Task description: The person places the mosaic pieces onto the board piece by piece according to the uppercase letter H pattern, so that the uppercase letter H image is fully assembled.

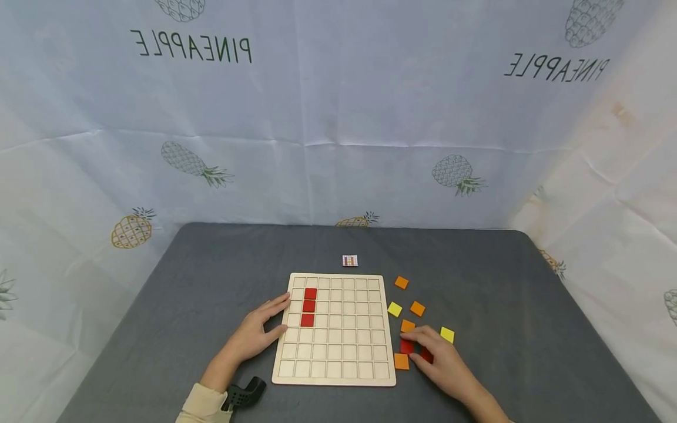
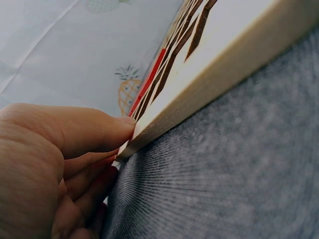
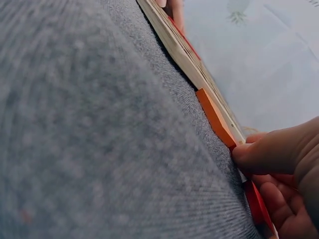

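Note:
A pale wooden board (image 1: 334, 336) with a grid of square recesses lies flat on the table. Three red tiles (image 1: 309, 306) sit one below another in its second column from the left. My left hand (image 1: 254, 333) rests at the board's left edge, thumb and fingers spread and touching the rim. Just right of the board, my right hand (image 1: 441, 359) pinches a red tile (image 1: 406, 346) between thumb and fingers. Another red tile (image 1: 426, 354) shows partly under this hand. An orange tile (image 3: 215, 119) lies close by the thumb in the right wrist view.
Loose orange tiles (image 1: 418, 308) and yellow tiles (image 1: 447, 335) are scattered right of the board. A small card with a coloured grid pattern (image 1: 350, 261) lies behind it. The dark grey table (image 1: 254, 252) meets a pineapple-print curtain (image 1: 338, 117) at the back.

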`<action>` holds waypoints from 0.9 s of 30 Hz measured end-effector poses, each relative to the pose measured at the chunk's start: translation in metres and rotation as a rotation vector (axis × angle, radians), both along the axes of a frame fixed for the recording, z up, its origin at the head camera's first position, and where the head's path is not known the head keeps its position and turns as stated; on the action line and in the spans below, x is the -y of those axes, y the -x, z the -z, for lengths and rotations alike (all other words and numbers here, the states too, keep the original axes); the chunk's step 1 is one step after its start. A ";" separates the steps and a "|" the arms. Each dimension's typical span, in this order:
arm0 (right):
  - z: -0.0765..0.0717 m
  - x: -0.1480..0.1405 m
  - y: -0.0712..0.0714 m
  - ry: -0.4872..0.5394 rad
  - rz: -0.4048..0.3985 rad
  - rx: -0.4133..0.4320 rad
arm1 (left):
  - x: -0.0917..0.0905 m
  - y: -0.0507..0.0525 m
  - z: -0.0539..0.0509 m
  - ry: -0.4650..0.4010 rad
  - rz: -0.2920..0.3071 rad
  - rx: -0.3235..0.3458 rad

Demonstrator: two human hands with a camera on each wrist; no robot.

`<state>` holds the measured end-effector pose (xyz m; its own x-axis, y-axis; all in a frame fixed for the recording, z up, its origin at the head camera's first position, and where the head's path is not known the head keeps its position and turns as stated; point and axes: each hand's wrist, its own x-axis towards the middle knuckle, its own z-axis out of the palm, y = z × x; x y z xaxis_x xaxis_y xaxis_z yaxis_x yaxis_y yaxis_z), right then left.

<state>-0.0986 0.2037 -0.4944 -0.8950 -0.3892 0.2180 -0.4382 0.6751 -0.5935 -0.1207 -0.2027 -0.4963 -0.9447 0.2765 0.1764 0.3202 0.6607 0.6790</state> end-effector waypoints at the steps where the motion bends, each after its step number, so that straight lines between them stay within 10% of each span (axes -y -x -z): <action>1: 0.000 0.000 0.000 -0.006 -0.003 -0.013 | 0.000 0.000 0.000 0.001 0.000 -0.003; 15: 0.005 0.004 -0.003 0.023 0.005 -0.201 | 0.002 0.000 0.002 0.000 0.012 -0.023; 27: -0.002 0.027 0.001 0.116 -0.060 -0.133 | 0.002 0.001 0.001 -0.009 0.008 -0.014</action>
